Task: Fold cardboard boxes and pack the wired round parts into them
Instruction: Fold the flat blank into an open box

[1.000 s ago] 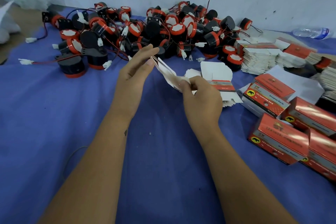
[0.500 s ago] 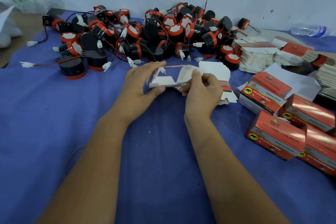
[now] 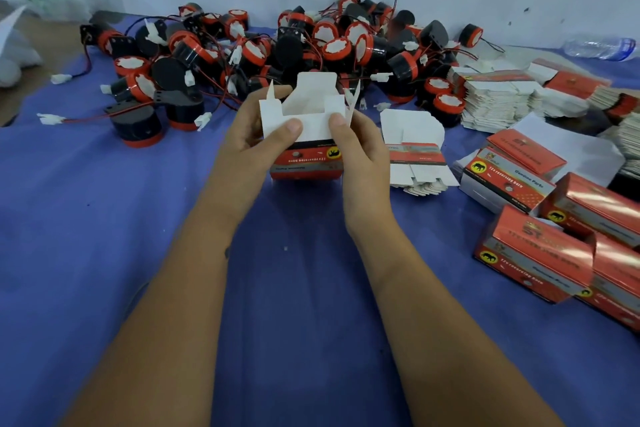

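Both hands hold a half-formed carton above the blue desk, in front of the heap of wired round parts.

The carton looks like thin, light card, easily creased, so it is best held by its side walls near the corners, not by the loose flaps. The left hand and right hand each form a grip curled round one side, thumbs pressing the white front flap; its top stands open, flaps up.
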Available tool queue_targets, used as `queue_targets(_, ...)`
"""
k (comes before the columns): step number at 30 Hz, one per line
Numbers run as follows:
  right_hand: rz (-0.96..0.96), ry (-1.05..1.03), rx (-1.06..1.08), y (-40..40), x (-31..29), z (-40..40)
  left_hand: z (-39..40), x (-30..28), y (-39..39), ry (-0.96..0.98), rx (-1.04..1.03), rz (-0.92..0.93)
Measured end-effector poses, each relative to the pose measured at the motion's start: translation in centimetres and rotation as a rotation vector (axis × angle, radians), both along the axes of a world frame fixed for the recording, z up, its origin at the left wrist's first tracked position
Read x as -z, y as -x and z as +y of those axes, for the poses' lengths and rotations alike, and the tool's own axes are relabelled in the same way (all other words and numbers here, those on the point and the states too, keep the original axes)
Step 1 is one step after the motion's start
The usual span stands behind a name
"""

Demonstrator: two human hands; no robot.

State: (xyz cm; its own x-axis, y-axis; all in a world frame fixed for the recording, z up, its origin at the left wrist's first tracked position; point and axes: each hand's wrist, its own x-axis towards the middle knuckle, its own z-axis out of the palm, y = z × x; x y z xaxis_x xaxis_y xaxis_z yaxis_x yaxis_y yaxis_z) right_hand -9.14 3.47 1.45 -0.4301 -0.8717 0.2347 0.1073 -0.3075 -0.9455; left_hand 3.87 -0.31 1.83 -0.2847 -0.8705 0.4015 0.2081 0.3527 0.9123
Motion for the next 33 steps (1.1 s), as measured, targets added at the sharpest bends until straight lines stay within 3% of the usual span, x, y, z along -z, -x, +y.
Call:
queue_targets(7, 0.004, -0.044, -0.024, -0.4, 0.5, 0.3, 0.4, 1.0, 2.1, -0.17, -0.058, 0.171)
queue_targets(11, 0.011, -0.098, -0.041, -0.4, 0.6, 0.2, 0.8, 1.3, 2.6, -0.182, -0.07, 0.135)
queue_targets(14, 0.046, -0.068, -0.021, -0.5, 0.6, 0.2, 1.0, 1.3, 2.9, -0.163, -0.075, 0.102)
queue_targets(18, 0.168, -0.013, 0.0, -0.6, 0.5, 0.4, 0.7, 1.2, 2.7, -0.233, 0.037, 0.264)
queue_targets(21, 0.195, 0.034, -0.045, -0.5, 0.6, 0.6, 0.4, 1.2, 2.5, -0.297, -0.028, 0.232)
queue_targets(33, -0.09, -0.032, -0.199, -0.1, 0.2, 0.1, 0.4, 0.8, 2.5, -0.242, -0.088, 0.15)
